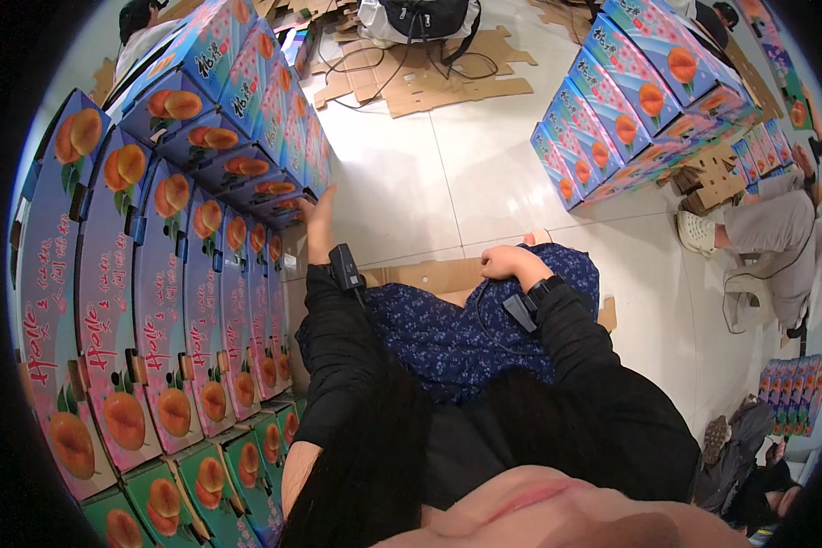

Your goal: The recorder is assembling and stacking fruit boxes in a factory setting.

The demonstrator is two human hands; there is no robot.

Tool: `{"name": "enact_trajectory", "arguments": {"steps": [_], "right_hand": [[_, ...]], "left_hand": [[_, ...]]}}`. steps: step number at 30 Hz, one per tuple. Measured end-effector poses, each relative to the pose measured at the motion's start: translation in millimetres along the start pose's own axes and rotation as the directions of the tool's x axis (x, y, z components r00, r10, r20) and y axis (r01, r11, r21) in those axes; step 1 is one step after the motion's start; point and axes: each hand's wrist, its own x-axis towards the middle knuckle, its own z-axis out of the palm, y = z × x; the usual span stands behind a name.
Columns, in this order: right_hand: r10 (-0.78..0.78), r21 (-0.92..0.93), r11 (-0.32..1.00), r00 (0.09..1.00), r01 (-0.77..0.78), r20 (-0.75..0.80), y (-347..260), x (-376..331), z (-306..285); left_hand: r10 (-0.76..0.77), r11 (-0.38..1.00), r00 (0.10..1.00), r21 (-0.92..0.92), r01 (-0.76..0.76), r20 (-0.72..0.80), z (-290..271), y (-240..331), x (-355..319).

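We see the left hand [318, 215] stretched out from a black sleeve toward the wall of fruit boxes [201, 247] on our left, its fingers open and flat against the end of the lowest blue box [283, 208] in the upper stack — touching it, not gripping. A small black device [345, 268] is strapped at that wrist. The boxes stand packed side by side, blue ones with pink bands and pictures of orange peaches, and a row of green boxes [201, 484] runs along the lower left.

The right hand [511, 262] is well apart from the left, curled loosely and resting on the knee of a dark blue flowered skirt [466, 333]; we cannot tell whether it holds anything. A black band and a second black device [523, 309] sit at its wrist.

Under the knees lies a flat sheet of brown cardboard [429, 274] on the pale tiled floor [484, 173]. Farther off, more flattened cardboard [447, 82] is spread near a black bag [425, 14], and a second stack of blue boxes [630, 100] rises on the upper right. At the right edge another person sits — we see a grey trouser leg and a white shoe [699, 233]
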Motion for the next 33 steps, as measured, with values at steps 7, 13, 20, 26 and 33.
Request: {"name": "enact_trajectory", "arguments": {"steps": [7,13,20,26,33], "right_hand": [[-0.008,-0.008,1.000,1.000,0.008,0.022,4,2,-1],[-0.026,0.027,0.999,1.000,0.026,-0.014,-2,-2,-1],[-0.034,0.030,0.999,0.999,0.035,-0.021,5,-1,2],[-0.045,0.010,0.999,0.998,0.045,-0.050,6,12,11],[0.019,0.005,1.000,0.999,-0.018,-0.032,6,3,6]], "left_hand": [[-0.072,0.996,0.997,-0.045,0.072,0.018,12,13,-13],[-0.108,0.994,0.993,-0.028,0.109,0.047,-4,-14,18],[-0.134,0.991,0.990,0.027,0.133,0.032,1,-12,16],[0.107,0.990,0.993,-0.094,-0.101,0.054,-9,-24,29],[-0.028,0.999,0.997,-0.043,0.031,0.068,-1,-14,18]]}}
